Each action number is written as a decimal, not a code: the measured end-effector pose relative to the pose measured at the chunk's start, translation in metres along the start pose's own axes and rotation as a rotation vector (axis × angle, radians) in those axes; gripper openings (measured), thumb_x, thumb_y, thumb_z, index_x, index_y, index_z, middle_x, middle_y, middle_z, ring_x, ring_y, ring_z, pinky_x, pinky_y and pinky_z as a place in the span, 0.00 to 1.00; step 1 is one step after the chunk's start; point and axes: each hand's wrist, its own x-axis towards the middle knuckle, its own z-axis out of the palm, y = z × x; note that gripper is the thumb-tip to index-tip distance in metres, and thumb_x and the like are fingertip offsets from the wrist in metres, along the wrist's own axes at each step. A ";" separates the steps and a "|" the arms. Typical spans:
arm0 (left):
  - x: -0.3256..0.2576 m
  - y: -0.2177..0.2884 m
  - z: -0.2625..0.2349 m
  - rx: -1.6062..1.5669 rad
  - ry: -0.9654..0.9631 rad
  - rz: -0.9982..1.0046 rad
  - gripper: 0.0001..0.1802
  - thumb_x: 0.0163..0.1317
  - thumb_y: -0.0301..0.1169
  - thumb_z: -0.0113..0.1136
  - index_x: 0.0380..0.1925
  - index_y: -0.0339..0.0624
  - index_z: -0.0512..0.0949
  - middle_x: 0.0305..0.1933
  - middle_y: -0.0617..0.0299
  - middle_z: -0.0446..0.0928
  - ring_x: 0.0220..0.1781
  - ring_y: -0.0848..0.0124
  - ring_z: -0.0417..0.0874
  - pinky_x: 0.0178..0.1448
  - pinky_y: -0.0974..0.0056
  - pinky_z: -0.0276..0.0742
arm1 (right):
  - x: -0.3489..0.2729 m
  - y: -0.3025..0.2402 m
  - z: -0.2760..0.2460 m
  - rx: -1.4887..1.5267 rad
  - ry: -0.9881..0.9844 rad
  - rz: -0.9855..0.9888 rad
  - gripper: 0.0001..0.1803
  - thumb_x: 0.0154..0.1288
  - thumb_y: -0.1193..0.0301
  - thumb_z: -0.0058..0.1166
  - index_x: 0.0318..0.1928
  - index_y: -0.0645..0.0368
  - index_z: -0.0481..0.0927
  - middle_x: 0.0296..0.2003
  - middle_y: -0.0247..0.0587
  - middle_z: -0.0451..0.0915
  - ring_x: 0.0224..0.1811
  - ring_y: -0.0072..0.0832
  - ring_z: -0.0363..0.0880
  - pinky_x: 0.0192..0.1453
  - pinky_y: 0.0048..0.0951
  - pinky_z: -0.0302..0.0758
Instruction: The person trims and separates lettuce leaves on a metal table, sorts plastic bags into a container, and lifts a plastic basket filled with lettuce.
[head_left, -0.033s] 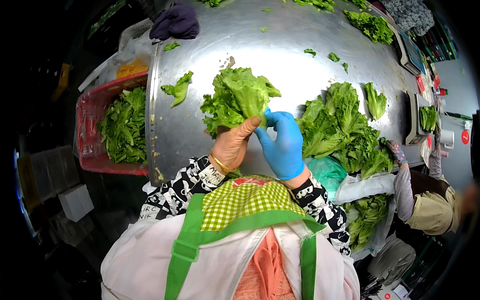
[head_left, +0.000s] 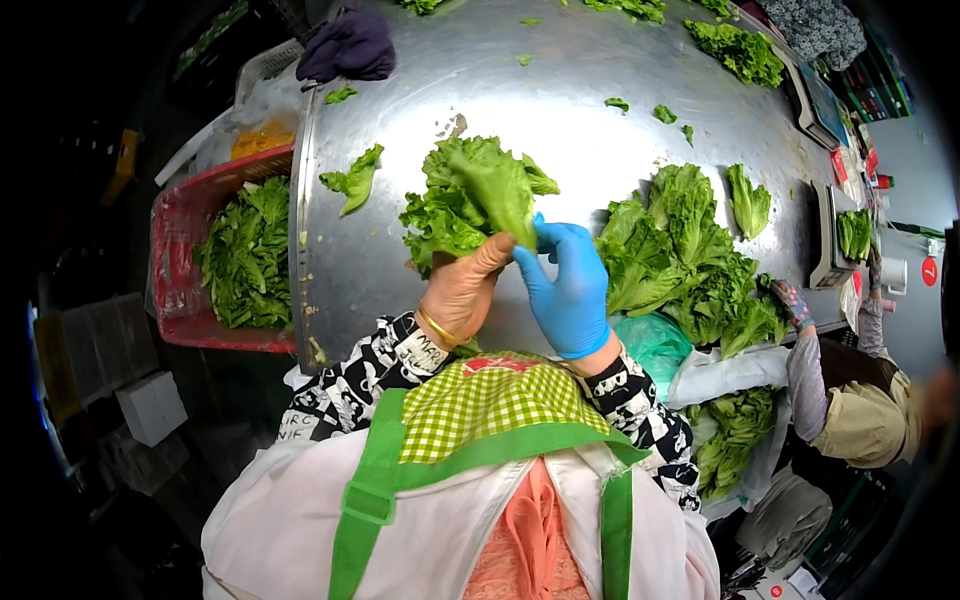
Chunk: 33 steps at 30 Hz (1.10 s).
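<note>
A leafy green lettuce head [head_left: 455, 205] is held above the steel table, leaves pointing away from me. My left hand [head_left: 462, 290], bare with a yellow bangle at the wrist, grips it low near its base. My right hand [head_left: 568, 290], in a blue glove, pinches the pale lower end of an outer leaf with thumb and fingers. The fingertips are partly hidden behind that leaf. To the right of the glove lies a pile of lettuce [head_left: 680, 250]. One loose leaf [head_left: 355, 180] rests on the table to the left.
At the table's left edge stands a red crate [head_left: 180, 335] with lettuce leaves inside. A purple cloth [head_left: 350, 45] lies at the far left corner. Scales [head_left: 830, 240] line the right side, where a co-worker's gloved hand [head_left: 793, 303] touches the pile. A green plastic bag [head_left: 655, 350] is near my right arm.
The outer leaf at my right fingers has tilted slightly to the left. Both hands stay in nearly the same place.
</note>
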 end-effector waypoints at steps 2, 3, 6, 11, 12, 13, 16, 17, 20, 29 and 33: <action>0.001 -0.002 -0.004 -0.153 0.003 -0.045 0.23 0.57 0.33 0.63 0.52 0.39 0.70 0.52 0.60 0.74 0.57 0.66 0.70 0.66 0.58 0.59 | 0.000 0.001 -0.003 0.169 0.078 0.104 0.09 0.56 0.75 0.60 0.37 0.63 0.76 0.29 0.43 0.75 0.26 0.33 0.74 0.31 0.28 0.72; 0.003 -0.006 -0.006 -0.152 0.003 -0.046 0.23 0.57 0.33 0.63 0.52 0.39 0.70 0.52 0.60 0.74 0.57 0.66 0.70 0.66 0.58 0.59 | -0.001 0.003 -0.004 0.170 0.079 0.105 0.09 0.56 0.75 0.60 0.37 0.63 0.76 0.29 0.43 0.75 0.26 0.33 0.74 0.31 0.28 0.72; 0.006 -0.013 -0.006 -0.279 -0.063 -0.128 0.21 0.58 0.30 0.61 0.51 0.38 0.71 0.51 0.59 0.74 0.56 0.67 0.70 0.67 0.58 0.60 | -0.009 0.004 -0.006 0.207 0.060 0.190 0.06 0.58 0.75 0.58 0.34 0.64 0.76 0.25 0.44 0.73 0.24 0.33 0.73 0.28 0.29 0.70; 0.010 -0.020 0.004 -0.252 -0.027 -0.092 0.17 0.58 0.26 0.60 0.48 0.38 0.73 0.47 0.59 0.76 0.52 0.68 0.74 0.63 0.61 0.64 | -0.015 0.003 -0.004 0.096 0.084 0.259 0.08 0.64 0.72 0.52 0.33 0.65 0.74 0.25 0.37 0.75 0.23 0.21 0.73 0.28 0.23 0.69; 0.010 -0.021 0.009 -0.234 0.004 -0.061 0.16 0.57 0.26 0.60 0.47 0.38 0.73 0.47 0.60 0.76 0.51 0.68 0.74 0.62 0.61 0.65 | -0.015 0.005 -0.002 0.255 0.115 0.395 0.08 0.65 0.71 0.52 0.33 0.65 0.74 0.24 0.37 0.74 0.23 0.22 0.72 0.28 0.25 0.69; 0.010 -0.021 0.012 -0.216 0.037 -0.026 0.16 0.57 0.25 0.61 0.46 0.38 0.74 0.46 0.60 0.76 0.51 0.68 0.74 0.62 0.62 0.66 | -0.015 0.007 -0.001 0.418 0.144 0.528 0.08 0.65 0.70 0.52 0.33 0.64 0.74 0.24 0.37 0.73 0.23 0.24 0.72 0.28 0.26 0.68; 0.011 -0.022 0.013 -0.233 0.166 0.141 0.16 0.56 0.24 0.62 0.46 0.38 0.74 0.47 0.60 0.76 0.50 0.68 0.75 0.60 0.62 0.68 | -0.011 0.019 -0.006 0.740 0.276 0.742 0.09 0.67 0.70 0.49 0.35 0.65 0.75 0.25 0.32 0.74 0.25 0.18 0.72 0.29 0.23 0.68; 0.013 -0.017 0.012 -0.236 0.177 0.177 0.14 0.55 0.24 0.63 0.42 0.39 0.76 0.43 0.62 0.78 0.47 0.72 0.76 0.54 0.66 0.72 | -0.008 0.026 -0.011 0.950 0.398 0.862 0.09 0.67 0.70 0.48 0.37 0.65 0.75 0.25 0.32 0.74 0.25 0.18 0.72 0.29 0.22 0.69; 0.020 -0.010 0.001 -0.297 0.150 0.155 0.14 0.56 0.24 0.63 0.43 0.39 0.76 0.43 0.62 0.77 0.47 0.72 0.76 0.54 0.66 0.72 | -0.010 0.048 -0.020 0.680 0.140 0.837 0.13 0.64 0.67 0.53 0.40 0.67 0.74 0.27 0.36 0.76 0.27 0.20 0.73 0.32 0.23 0.71; 0.012 -0.018 0.007 -0.108 0.099 -0.006 0.16 0.56 0.31 0.64 0.44 0.39 0.76 0.43 0.61 0.78 0.48 0.71 0.75 0.55 0.65 0.69 | 0.000 0.005 -0.014 -0.143 0.032 -0.124 0.17 0.51 0.72 0.65 0.40 0.63 0.76 0.31 0.42 0.77 0.33 0.34 0.77 0.38 0.30 0.73; 0.012 -0.021 0.004 -0.189 0.072 -0.011 0.22 0.60 0.32 0.60 0.53 0.38 0.69 0.51 0.60 0.74 0.55 0.67 0.71 0.65 0.57 0.61 | -0.004 0.015 -0.008 -0.039 0.077 0.020 0.12 0.53 0.73 0.61 0.39 0.61 0.77 0.31 0.43 0.77 0.33 0.38 0.75 0.37 0.34 0.69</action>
